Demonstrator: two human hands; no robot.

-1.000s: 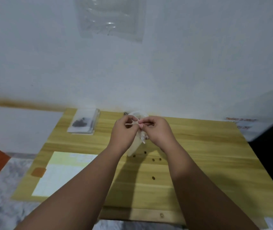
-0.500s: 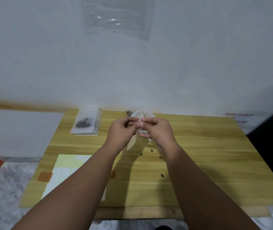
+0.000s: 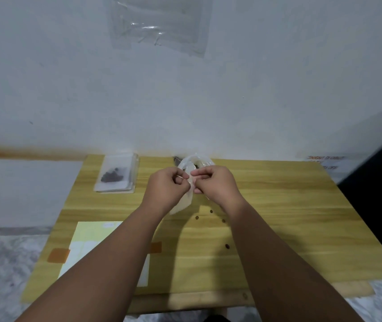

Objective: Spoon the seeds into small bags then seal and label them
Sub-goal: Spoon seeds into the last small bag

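Hands: left hand (image 3: 167, 187) and right hand (image 3: 216, 185) are raised side by side over the far middle of the desk (image 3: 282, 214); both have fingers curled, and thumb and forefinger of each pinch the top edge of a small clear bag (image 3: 181, 204); the fingertips of the two hands nearly meet
Bag in hand: hangs down from the pinch, its lower end slanting toward the left forearm; whether it touches the desk cannot be told; its contents cannot be made out
Behind the hands: crumpled clear plastic (image 3: 197, 160) at the far edge of the desk, with something dark in it; mostly hidden by the knuckles
Loose seeds (image 3: 227, 246): a few dark specks scattered on the bare wood between the forearms, just below the right wrist
Stack of bags (image 3: 116, 176): flat clear bags piled at the far left corner; the top one holds a dark clump of seeds
Label sheet (image 3: 92, 238): pale yellow sheet with white labels, flat at the near left, partly under the left forearm; an orange tab (image 3: 58, 254) sits at its left edge, another shows by its right edge
Wall (image 3: 278, 77): white, directly behind the desk; a clear plastic sheet (image 3: 159, 26) is stuck on it high up; a note (image 3: 324, 160) with orange writing lies at the far right, blurred
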